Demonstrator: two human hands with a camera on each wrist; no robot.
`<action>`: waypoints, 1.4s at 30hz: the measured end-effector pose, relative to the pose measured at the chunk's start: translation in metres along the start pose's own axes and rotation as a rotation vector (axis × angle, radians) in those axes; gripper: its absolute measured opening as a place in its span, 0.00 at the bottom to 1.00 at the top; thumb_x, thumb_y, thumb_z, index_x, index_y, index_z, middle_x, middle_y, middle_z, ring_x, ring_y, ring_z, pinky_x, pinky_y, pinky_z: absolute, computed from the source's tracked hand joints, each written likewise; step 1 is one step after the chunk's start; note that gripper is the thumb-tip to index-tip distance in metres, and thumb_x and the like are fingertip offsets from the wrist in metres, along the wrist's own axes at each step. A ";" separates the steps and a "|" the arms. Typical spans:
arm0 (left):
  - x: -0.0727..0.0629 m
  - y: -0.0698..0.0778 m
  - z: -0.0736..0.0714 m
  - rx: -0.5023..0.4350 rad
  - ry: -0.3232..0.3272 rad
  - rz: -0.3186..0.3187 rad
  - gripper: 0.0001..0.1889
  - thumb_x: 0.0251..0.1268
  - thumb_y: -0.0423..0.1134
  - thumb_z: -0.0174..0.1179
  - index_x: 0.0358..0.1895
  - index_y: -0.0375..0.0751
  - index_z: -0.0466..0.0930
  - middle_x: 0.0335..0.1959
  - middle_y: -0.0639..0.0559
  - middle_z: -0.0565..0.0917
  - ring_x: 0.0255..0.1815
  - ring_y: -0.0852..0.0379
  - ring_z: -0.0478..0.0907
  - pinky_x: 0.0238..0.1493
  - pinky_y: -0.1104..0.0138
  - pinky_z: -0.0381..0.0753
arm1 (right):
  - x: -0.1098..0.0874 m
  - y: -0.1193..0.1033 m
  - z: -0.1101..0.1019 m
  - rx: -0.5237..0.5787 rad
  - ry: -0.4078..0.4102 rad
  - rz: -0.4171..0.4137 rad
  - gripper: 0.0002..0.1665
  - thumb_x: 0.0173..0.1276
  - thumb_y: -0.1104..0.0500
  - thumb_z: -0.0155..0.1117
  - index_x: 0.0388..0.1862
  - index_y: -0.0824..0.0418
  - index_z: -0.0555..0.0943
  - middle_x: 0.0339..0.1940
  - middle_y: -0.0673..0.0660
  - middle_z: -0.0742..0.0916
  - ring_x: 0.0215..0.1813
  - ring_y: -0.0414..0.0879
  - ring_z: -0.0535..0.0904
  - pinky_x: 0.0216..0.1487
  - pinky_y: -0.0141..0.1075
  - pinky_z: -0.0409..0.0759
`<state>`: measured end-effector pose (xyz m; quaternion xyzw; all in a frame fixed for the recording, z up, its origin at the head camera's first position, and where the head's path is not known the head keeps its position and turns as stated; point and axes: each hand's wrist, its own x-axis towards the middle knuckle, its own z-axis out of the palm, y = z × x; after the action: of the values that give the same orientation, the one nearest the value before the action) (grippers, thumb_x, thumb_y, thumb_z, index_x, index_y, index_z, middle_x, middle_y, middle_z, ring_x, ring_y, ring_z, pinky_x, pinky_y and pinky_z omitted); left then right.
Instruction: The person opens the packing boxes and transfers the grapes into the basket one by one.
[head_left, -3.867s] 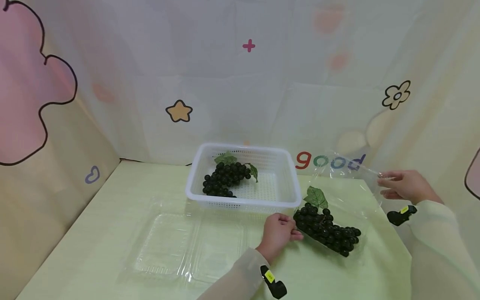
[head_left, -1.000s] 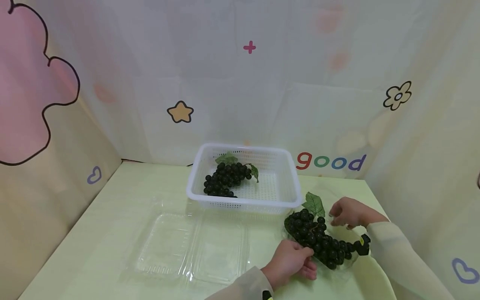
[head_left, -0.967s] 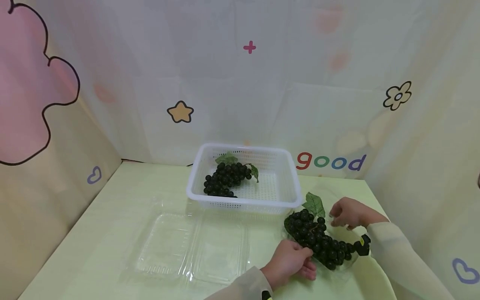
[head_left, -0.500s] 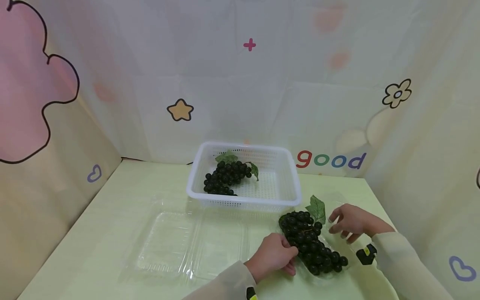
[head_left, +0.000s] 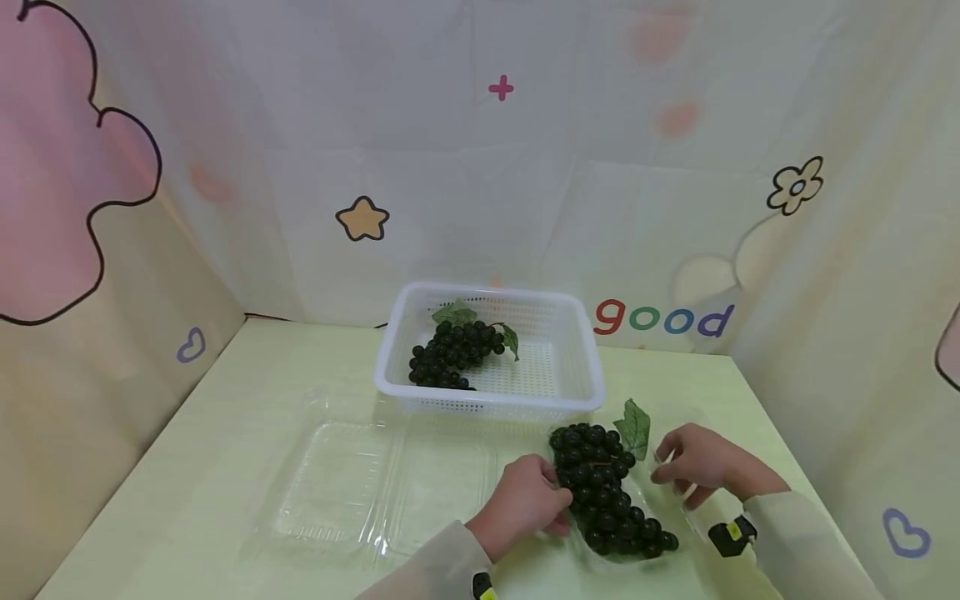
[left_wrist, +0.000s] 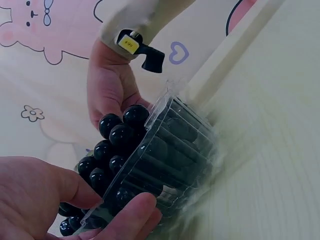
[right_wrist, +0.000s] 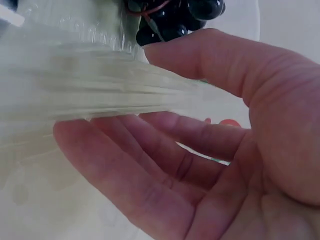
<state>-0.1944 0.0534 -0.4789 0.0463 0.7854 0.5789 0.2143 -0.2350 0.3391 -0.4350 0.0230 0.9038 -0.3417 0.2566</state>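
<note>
A bunch of dark grapes (head_left: 600, 492) with a green leaf (head_left: 634, 429) lies in a clear plastic clamshell box (left_wrist: 175, 145) at the table's right. My left hand (head_left: 521, 504) pinches the near-left rim of this box, thumb on the inside and fingers along the outer wall. On the far side, my right hand (head_left: 708, 462) holds the box's clear plastic edge between a raised thumb and curved fingers (right_wrist: 115, 165). The right wrist view shows a few grapes above the thumb. In the left wrist view the box appears tilted, its ribbed wall facing the camera.
A white perforated basket (head_left: 487, 400) stands behind, with another bunch of dark grapes (head_left: 453, 350) inside. Left of my hands, an opened clear clamshell box (head_left: 382, 483) lies flat on the pale yellow table (head_left: 187, 492). A printed curtain (head_left: 465, 208) hangs around the table.
The boxed grapes have shifted left and nearer, turning slightly. My left hand has moved left with them. The right hand has come down from the raised plastic flap to beside the box.
</note>
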 end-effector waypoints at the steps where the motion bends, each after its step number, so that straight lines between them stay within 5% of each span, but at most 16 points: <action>1: 0.000 0.000 -0.001 0.000 0.004 0.003 0.08 0.65 0.32 0.63 0.45 0.36 0.76 0.24 0.47 0.86 0.24 0.49 0.89 0.46 0.61 0.87 | -0.001 0.000 0.002 0.007 0.001 0.003 0.23 0.65 0.61 0.72 0.54 0.74 0.79 0.32 0.62 0.84 0.30 0.49 0.81 0.31 0.46 0.89; 28: -0.014 -0.006 -0.044 0.083 0.072 0.008 0.18 0.62 0.31 0.61 0.54 0.28 0.81 0.20 0.47 0.87 0.21 0.51 0.88 0.51 0.56 0.87 | -0.010 -0.022 0.044 0.081 0.046 0.003 0.24 0.64 0.57 0.74 0.52 0.69 0.78 0.33 0.61 0.82 0.26 0.50 0.85 0.31 0.43 0.89; 42: -0.015 -0.009 -0.055 0.094 0.073 0.048 0.18 0.62 0.29 0.62 0.55 0.26 0.80 0.21 0.44 0.87 0.18 0.50 0.87 0.37 0.64 0.87 | -0.007 -0.026 0.052 0.125 0.028 -0.025 0.24 0.64 0.58 0.73 0.51 0.71 0.77 0.33 0.62 0.82 0.24 0.51 0.85 0.31 0.45 0.89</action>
<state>-0.2005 -0.0039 -0.4701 0.0539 0.8177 0.5476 0.1689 -0.2115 0.2875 -0.4486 0.0326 0.8844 -0.4003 0.2376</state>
